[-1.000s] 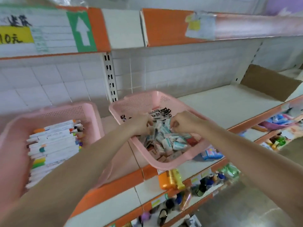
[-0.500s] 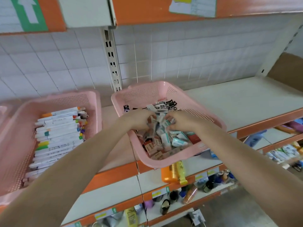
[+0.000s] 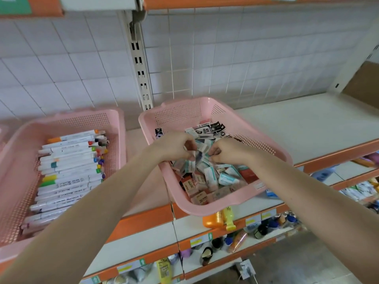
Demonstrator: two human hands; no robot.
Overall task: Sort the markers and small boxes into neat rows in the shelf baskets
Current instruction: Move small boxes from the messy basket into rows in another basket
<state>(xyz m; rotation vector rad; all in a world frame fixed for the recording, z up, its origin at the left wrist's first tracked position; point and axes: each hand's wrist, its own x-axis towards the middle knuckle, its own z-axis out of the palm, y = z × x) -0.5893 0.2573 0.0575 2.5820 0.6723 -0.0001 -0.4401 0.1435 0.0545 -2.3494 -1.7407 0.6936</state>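
Small boxes [image 3: 207,177] jumbled, 3 o'clock of markers [image 3: 69,167] | step: box sorting | left hand [image 3: 174,147], right hand [image 3: 227,150] pinch boxes | next: lay rows

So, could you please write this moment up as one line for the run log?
left hand holds boxes | right hand holds boxes | right basket jumbled | markers rowed in left basket

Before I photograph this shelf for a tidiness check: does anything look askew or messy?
The right pink basket sits skewed, its front corner overhanging the orange shelf edge. The small boxes inside lie in a jumbled heap, not rows.
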